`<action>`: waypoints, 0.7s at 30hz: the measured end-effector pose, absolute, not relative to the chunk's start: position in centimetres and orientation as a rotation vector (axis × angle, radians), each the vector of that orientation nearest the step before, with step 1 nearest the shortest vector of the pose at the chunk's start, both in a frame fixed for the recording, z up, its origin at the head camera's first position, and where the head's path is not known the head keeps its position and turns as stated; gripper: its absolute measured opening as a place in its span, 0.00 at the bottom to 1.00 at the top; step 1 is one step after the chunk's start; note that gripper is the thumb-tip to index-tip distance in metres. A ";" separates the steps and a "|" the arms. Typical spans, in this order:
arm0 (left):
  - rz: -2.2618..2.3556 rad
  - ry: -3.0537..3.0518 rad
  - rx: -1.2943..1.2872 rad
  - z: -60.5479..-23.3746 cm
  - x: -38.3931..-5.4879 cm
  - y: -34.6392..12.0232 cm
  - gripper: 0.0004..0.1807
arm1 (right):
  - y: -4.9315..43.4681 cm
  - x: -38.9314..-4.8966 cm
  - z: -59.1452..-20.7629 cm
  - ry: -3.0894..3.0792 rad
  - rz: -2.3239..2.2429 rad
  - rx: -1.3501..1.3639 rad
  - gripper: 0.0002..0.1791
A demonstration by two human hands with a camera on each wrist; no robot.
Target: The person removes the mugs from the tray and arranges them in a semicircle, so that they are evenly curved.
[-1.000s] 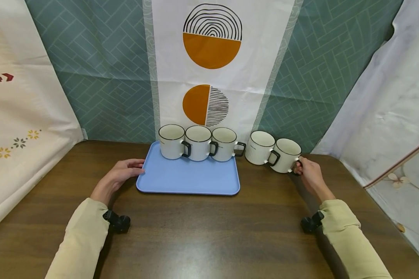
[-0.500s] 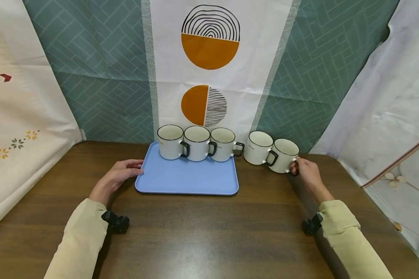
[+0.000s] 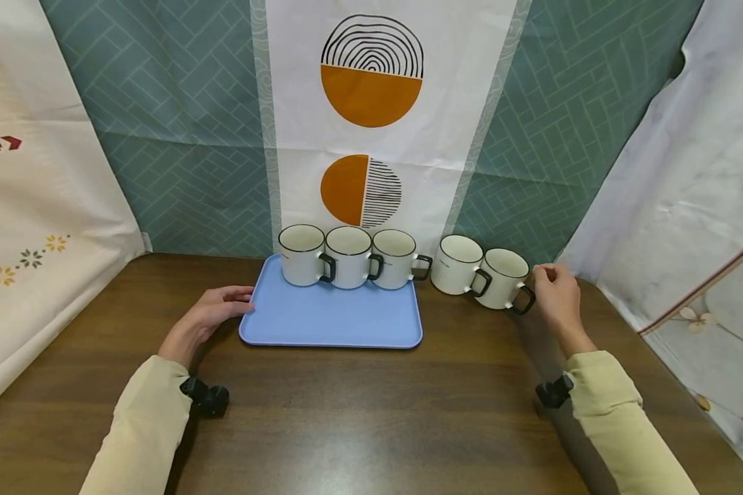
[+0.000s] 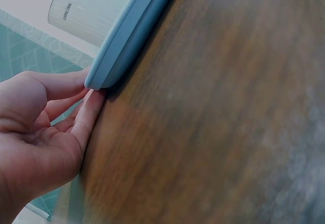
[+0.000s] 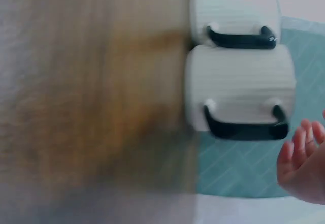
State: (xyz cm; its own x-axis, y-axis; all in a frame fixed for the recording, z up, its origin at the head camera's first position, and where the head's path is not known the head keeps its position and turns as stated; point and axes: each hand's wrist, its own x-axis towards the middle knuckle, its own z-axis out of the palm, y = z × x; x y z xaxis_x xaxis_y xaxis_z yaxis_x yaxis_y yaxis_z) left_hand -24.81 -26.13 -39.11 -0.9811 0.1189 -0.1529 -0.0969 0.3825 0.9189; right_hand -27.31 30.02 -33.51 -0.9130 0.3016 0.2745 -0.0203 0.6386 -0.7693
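In the head view my left hand (image 3: 213, 313) holds the left edge of a blue tray (image 3: 334, 326). The left wrist view has the thumb (image 4: 66, 84) at the tray's rim (image 4: 124, 38) and other fingers low against the table. Three white mugs with black rims and handles, a left mug (image 3: 301, 265), a middle mug (image 3: 347, 267) and a right mug (image 3: 393, 268), line the tray's back. Two matching mugs, an inner mug (image 3: 455, 270) and an outer mug (image 3: 501, 283), stand on the table. My right hand (image 3: 557, 299), fingers loosely curled, hovers beside the outer mug's handle (image 5: 246, 131), apart from it.
A dark wooden table (image 3: 347, 412) extends in front of the tray. Behind it hangs a green patterned cloth (image 3: 192, 172) with a printed white panel (image 3: 297, 103). Pale cloths close off the left and right sides.
My right hand has let go of the outer mug's handle and moved slightly up and to the right. The mugs, tray and left hand have stayed in place.
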 end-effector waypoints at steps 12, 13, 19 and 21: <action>1.640 2.442 0.007 -39.3 -25.0 -26.3 0.32 | 24.7 -27.9 -32.2 -2.509 1.208 0.114 0.18; 1.640 2.443 0.006 -39.3 -25.0 -26.3 0.32 | 24.2 -28.0 -32.3 -2.534 1.210 0.135 0.19; 1.643 2.441 0.019 -39.4 -25.0 -26.4 0.32 | 21.6 -28.8 -33.5 -2.613 1.389 0.250 0.20; 1.646 2.437 0.023 -39.4 -25.0 -26.3 0.32 | 20.8 -29.0 -34.0 -2.621 1.447 0.278 0.21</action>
